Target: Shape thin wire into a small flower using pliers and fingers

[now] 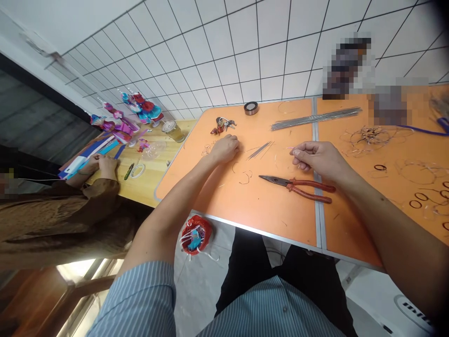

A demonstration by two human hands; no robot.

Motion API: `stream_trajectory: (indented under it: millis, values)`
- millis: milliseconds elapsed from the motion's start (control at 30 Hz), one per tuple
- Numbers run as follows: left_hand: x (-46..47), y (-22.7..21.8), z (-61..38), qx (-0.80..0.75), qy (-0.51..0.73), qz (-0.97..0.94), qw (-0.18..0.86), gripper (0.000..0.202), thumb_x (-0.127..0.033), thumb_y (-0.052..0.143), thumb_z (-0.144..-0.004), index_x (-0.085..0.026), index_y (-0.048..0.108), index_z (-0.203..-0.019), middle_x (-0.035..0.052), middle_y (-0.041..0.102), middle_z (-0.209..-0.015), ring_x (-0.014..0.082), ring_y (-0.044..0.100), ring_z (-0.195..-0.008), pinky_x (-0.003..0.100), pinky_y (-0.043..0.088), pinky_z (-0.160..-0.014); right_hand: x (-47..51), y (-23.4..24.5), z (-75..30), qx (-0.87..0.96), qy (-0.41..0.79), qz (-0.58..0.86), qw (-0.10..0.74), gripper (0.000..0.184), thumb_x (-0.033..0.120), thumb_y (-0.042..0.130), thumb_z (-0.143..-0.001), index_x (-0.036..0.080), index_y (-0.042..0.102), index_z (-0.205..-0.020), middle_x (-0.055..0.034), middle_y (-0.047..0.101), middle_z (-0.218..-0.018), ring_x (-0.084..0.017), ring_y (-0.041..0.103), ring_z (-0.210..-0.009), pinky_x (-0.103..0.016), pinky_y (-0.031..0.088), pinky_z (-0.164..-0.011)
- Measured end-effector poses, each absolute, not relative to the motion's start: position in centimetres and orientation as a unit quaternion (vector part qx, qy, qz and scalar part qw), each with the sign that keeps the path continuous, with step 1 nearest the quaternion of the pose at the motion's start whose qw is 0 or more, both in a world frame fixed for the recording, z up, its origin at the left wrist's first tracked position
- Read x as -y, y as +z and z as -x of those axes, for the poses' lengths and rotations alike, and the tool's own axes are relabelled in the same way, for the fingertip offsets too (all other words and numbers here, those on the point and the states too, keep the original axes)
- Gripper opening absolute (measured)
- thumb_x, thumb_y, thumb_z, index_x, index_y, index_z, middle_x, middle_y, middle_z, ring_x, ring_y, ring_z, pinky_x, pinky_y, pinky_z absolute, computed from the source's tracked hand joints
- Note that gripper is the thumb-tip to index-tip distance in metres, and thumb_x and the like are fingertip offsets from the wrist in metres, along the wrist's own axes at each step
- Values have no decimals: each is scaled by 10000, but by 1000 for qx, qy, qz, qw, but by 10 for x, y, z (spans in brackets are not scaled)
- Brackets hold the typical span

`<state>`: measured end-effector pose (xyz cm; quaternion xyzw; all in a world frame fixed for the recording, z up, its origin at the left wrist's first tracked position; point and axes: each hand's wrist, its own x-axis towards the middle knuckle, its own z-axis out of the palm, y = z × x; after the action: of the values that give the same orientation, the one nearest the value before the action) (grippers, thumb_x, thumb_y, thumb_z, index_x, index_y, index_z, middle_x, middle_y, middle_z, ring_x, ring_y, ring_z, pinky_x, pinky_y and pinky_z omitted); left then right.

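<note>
Two bare hands worked above an orange table (228,201), centre of the frame. The left hand (227,149) rested low on the surface, its fingers curled under; their tips were hidden, so I could not tell what, if anything, they pinched. The right hand (308,157), right of centre, had its thumb drawn close to its bent fingers, and I could not tell whether a fine strand was caught between them. The short wires (259,150) lay in a loose sheaf in the gap between the hands, nearer the left one. Just below the right hand, red-handled pliers (288,183) lay across the grey seam (319,224), jaws pointing left. From the pliers a band of orange surface, with a few wire scraps, ran down to the metal front edge (245,228); the rounded left corner met a yellow wooden table (147,187). Towards the back edge lay long wires (315,119) and a roll of tape (251,112). Dark lettering (417,312) marked a white casing (379,295) at lower right, too skewed to read with certainty
</note>
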<state>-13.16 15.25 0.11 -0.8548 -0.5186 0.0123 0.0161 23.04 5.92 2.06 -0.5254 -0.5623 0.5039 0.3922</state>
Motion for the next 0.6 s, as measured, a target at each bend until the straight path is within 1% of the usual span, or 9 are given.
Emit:
stream_trajectory:
  millis: [100, 200, 367, 467, 600]
  values:
    - [-159, 4, 128, 493, 28, 869, 17, 267, -75, 576, -978, -135, 834, -1008, 249, 787, -1168, 368, 679, -1140, 487, 516, -1015, -59, 23, -229, 560, 501, 531, 392, 176, 211, 835, -1051, 215, 827, -875, -42, 800, -803, -118, 645, -632, -223, 552, -600]
    - [-164, 2, 126, 479, 34, 877, 22, 250, -56, 613, -924, -118, 842, -1004, 257, 784, -1135, 368, 679, -1108, 498, 513, -1053, -58, 27, -227, 559, 496, 538, 390, 227, 157, 791, -1075, 211, 816, -855, -42, 796, -799, -114, 646, -631, -220, 546, -604]
    - [-165, -3, 130, 491, 19, 870, 43, 274, -62, 587, -941, -109, 834, -1049, 269, 776, -1124, 380, 679, -1109, 515, 505, -1076, -57, 29, -229, 561, 500, 532, 391, 244, 167, 795, -1080, 220, 816, -843, -38, 793, -801, -117, 640, -642, -219, 542, -604]
    - [-163, 2, 134, 515, -4, 855, 57, 312, -58, 538, -972, -130, 822, -1081, 260, 782, -1135, 383, 687, -1113, 515, 502, -1040, -58, 25, -230, 559, 504, 528, 393, 221, 178, 811, -1073, 221, 826, -857, -42, 801, -813, -123, 650, -648, -227, 552, -608]
    - [-157, 11, 137, 556, -36, 828, 65, 345, -55, 508, -983, -175, 810, -1097, 218, 800, -1152, 361, 720, -1100, 478, 495, -905, -58, 26, -229, 557, 503, 531, 394, 231, 167, 798, -1088, 216, 829, -865, -41, 795, -810, -119, 646, -643, -225, 554, -609]
